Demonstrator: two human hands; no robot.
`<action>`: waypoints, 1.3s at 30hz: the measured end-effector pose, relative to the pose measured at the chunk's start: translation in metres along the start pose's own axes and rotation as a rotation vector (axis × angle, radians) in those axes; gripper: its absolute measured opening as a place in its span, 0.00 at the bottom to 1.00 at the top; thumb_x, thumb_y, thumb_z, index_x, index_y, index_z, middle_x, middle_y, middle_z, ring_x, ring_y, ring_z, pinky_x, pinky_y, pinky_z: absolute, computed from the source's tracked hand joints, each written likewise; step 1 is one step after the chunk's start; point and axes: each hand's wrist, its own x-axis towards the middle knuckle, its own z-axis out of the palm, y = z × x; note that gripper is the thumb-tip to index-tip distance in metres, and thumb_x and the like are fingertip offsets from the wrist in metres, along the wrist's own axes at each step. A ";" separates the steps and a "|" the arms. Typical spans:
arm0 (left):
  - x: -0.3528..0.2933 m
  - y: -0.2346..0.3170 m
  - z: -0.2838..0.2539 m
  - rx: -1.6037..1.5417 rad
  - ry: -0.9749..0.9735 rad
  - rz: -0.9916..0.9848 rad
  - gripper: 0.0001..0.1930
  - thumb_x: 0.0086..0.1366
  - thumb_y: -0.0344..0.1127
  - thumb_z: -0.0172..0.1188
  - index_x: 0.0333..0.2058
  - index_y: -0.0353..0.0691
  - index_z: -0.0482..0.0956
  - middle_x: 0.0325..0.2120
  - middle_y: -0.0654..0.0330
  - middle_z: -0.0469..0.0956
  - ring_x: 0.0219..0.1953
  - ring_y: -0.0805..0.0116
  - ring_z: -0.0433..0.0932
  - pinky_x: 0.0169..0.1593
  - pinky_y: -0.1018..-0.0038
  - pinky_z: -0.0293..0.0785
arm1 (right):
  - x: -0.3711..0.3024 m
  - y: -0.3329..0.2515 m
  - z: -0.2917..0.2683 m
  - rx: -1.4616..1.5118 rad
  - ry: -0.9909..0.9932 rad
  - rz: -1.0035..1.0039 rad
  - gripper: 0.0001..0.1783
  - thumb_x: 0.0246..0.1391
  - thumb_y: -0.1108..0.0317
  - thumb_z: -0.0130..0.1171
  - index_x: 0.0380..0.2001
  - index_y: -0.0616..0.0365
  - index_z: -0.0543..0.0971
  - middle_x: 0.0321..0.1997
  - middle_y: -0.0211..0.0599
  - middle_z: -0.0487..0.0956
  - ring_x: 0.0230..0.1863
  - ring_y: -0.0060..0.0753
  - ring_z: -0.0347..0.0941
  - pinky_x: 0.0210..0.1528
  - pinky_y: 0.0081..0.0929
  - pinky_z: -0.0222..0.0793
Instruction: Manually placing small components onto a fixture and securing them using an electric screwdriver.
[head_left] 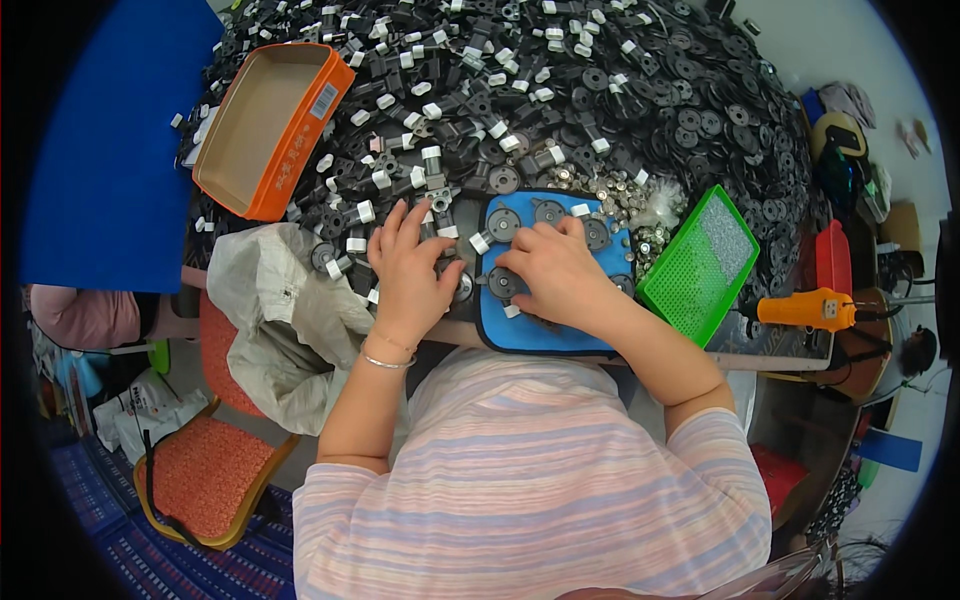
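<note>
My left hand [410, 265] is open at the left of the blue mat [560, 338], its fingers stretched out over black plastic parts. By its fingertips lies a black part with a white end [433, 160]; a round part is half hidden beside the thumb. On the mat, my right hand [562, 275] is bent, with thumb and finger closed about the edge of a round black plastic part [501, 284]. Several similar discs lie around it, among them one disc [503, 222] with a white-ended piece [480, 243] at its side. My right palm hides some of the mat.
A large heap of black parts [570, 80] covers the back of the table. An orange box [285, 150] stands at left; a green basket [655, 290] with small pieces is at right, next to small metal parts [650, 238]. An orange-yellow tool [805, 310] lies at the right edge.
</note>
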 end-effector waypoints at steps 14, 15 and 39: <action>-0.007 0.008 -0.014 0.214 -0.300 0.120 0.25 0.36 0.30 0.71 0.39 0.54 0.82 0.64 0.57 0.53 0.67 0.51 0.47 0.63 0.44 0.41 | -0.003 0.006 -0.014 0.052 0.032 0.083 0.30 0.34 0.60 0.71 0.47 0.47 0.77 0.39 0.29 0.74 0.46 0.33 0.69 0.53 0.40 0.52; -0.007 0.007 -0.013 0.214 -0.299 0.121 0.25 0.36 0.30 0.71 0.39 0.54 0.82 0.64 0.57 0.53 0.67 0.51 0.47 0.63 0.44 0.41 | -0.004 0.006 -0.014 0.052 0.032 0.084 0.30 0.34 0.60 0.71 0.47 0.47 0.77 0.39 0.29 0.74 0.46 0.33 0.69 0.53 0.40 0.52; 0.019 0.000 -0.027 -0.059 -0.302 0.234 0.11 0.37 0.32 0.72 0.18 0.46 0.76 0.61 0.62 0.63 0.66 0.50 0.49 0.63 0.52 0.43 | -0.023 0.019 -0.018 0.288 0.118 0.117 0.28 0.38 0.60 0.70 0.47 0.48 0.77 0.36 0.28 0.75 0.41 0.31 0.70 0.51 0.36 0.54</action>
